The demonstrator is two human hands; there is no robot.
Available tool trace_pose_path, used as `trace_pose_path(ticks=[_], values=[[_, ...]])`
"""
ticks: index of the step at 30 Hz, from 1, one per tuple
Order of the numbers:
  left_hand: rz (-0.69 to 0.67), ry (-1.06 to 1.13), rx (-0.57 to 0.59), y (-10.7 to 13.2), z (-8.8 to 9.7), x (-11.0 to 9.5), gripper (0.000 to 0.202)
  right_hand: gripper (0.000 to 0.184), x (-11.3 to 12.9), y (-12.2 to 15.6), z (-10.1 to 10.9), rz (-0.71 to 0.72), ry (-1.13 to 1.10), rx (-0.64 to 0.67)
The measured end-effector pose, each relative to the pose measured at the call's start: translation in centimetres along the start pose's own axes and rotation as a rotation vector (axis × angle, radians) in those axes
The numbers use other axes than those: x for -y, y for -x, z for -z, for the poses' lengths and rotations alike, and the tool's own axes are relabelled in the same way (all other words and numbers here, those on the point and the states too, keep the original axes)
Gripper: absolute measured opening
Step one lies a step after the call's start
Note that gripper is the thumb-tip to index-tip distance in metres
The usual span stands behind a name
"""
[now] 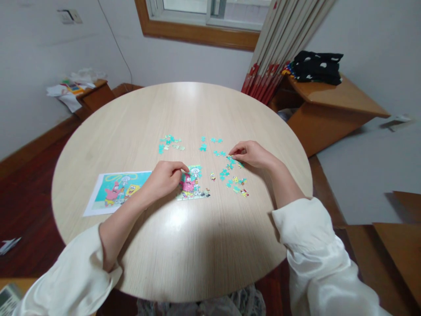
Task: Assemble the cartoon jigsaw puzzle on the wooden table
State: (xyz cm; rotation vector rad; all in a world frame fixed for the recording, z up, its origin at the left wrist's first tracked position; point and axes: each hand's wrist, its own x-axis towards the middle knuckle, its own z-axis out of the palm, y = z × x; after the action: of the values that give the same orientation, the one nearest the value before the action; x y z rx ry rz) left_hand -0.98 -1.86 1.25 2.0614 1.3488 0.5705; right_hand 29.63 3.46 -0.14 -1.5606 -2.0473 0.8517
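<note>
My left hand rests at the left edge of a partly joined jigsaw puzzle, its index finger stretched over the upper left part and the other fingers curled. The joined part shows a pink starfish figure and a pale squid figure. To the right, the thumb and fingertips of my right hand pinch a small puzzle piece above a scatter of turquoise pieces. One loose piece with a yellowish picture lies between the joined part and that scatter.
A printed reference picture lies left, partly under my left forearm. More turquoise pieces lie behind the puzzle, with several others to their right. All sit on a round wooden table. A wooden cabinet stands beyond its right edge.
</note>
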Motion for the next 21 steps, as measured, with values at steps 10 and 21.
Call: trace_pose_path(ticks=[10, 21], values=[[-0.076, -0.181, 0.201, 0.11, 0.58, -0.05, 0.041, 0.010, -0.08, -0.07, -0.08, -0.005, -0.028, 0.008], [-0.165, -0.224, 0.311, 0.12, 0.62, -0.25, 0.050, 0.010, 0.20, 0.07, 0.01, -0.009, -0.038, 0.030]])
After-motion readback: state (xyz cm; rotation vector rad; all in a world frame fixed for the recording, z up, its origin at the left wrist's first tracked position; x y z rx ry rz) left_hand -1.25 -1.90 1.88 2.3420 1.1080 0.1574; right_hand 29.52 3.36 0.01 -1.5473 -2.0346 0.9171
